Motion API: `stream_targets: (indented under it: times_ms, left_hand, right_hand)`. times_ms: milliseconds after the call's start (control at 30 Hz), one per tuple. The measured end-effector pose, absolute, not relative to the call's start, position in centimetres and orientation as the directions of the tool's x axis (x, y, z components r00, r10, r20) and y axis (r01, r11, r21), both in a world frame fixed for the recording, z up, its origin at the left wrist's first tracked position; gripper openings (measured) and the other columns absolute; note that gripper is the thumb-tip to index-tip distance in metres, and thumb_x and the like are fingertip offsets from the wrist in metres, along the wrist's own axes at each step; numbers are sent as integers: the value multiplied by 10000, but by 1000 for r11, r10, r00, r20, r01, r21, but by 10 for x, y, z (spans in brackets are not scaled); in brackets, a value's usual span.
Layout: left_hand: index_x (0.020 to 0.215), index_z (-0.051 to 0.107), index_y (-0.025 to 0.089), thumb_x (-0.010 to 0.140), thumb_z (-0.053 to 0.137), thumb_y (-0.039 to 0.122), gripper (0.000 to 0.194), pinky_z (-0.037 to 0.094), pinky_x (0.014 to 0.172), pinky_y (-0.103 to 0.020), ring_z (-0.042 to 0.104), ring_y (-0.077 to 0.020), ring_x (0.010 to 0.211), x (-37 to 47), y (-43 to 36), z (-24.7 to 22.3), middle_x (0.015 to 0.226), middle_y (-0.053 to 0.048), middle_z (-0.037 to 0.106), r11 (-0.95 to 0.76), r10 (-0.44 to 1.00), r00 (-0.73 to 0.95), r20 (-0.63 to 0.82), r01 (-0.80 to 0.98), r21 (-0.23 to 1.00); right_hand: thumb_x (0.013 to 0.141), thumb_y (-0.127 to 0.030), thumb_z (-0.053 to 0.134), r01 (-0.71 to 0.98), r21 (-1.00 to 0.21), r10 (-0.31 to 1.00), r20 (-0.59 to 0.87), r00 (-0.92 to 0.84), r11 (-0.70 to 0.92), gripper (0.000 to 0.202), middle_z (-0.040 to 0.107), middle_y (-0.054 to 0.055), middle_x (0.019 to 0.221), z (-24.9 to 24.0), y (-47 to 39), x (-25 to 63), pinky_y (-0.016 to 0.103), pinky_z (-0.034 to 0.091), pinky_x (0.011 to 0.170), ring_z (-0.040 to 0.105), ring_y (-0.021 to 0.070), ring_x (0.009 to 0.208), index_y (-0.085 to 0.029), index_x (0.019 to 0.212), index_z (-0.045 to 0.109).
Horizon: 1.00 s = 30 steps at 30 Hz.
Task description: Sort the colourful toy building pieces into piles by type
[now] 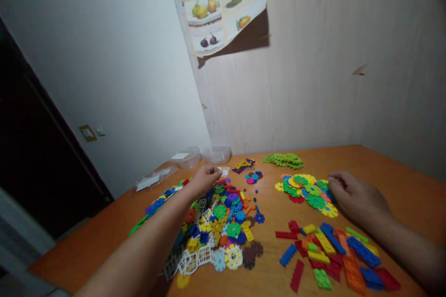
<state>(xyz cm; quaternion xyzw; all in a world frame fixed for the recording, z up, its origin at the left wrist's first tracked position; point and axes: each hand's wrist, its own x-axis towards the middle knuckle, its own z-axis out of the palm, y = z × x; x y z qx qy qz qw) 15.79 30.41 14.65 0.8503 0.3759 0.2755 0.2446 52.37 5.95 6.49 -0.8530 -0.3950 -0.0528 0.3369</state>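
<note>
A large mixed heap of colourful plastic pieces (223, 227) covers the middle left of the wooden table. My left hand (208, 177) is over the far end of that heap, its fingers pinched together beside a small group of white lattice pieces (224, 171); anything between the fingertips is too small to make out. On the right, my right hand (343, 188) rests with curled fingers against the edge of a pile of flower-shaped discs (310, 190). What it may hold is hidden. Nearer to me lies a group of building bricks (327, 246), in red, yellow, blue, orange and green.
Clear plastic containers (216, 154) stand at the back left, near a clear bag with white paper (153, 180). Green pieces (284, 160), yellow and purple pieces (244, 164) and small discs (253, 177) form separate groups towards the wall.
</note>
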Motion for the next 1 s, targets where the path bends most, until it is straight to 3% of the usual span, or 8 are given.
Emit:
stream_targets:
  times_ms: [100, 333, 500, 667, 1000]
  left_hand:
    - [777, 696, 154, 806, 610, 431, 292, 384, 591, -250, 527, -151, 649, 134, 289, 143, 693, -8, 624, -609, 750, 624, 218, 525, 594]
    - [924, 720, 188, 840, 542, 258, 209, 455, 725, -287, 617, -187, 788, 108, 263, 140, 882, -35, 712, -690, 697, 706, 124, 614, 383]
    - [985, 728, 190, 813, 549, 185, 249, 472, 842, -322, 628, -222, 932, 111, 248, 142, 991, -60, 714, -765, 637, 759, 139, 599, 236]
    - [1074, 732, 234, 799, 637, 252, 292, 439, 987, -394, 572, -270, 1101, 118, 236, 144, 1121, -74, 671, -824, 566, 819, 97, 559, 88]
    - [1003, 713, 229, 765, 722, 398, 292, 431, 996, -401, 541, -287, 1140, 124, 239, 142, 1138, -79, 635, -802, 597, 802, 22, 596, 38]
  right_hand:
    - [942, -513, 394, 708, -536, 649, 341, 680, -460, 357, 752, 50, 968, 62, 61, 527, 317, 427, 674, 688, 263, 877, -289, 1083, 633]
    - [931, -536, 394, 717, -498, 657, 331, 677, -488, 371, 750, 58, 1014, 60, 61, 531, 322, 432, 660, 690, 279, 896, -299, 1093, 628]
    - [929, -518, 398, 724, -496, 668, 329, 668, -480, 364, 750, 62, 953, 61, 61, 531, 318, 429, 648, 688, 266, 832, -283, 1074, 635]
    - [923, -504, 410, 731, -498, 660, 354, 663, -467, 363, 756, 73, 953, 60, 60, 532, 320, 424, 645, 685, 261, 801, -273, 1069, 649]
    - [926, -505, 421, 734, -498, 666, 352, 658, -462, 353, 750, 73, 949, 59, 60, 533, 316, 426, 650, 685, 254, 797, -271, 1068, 644]
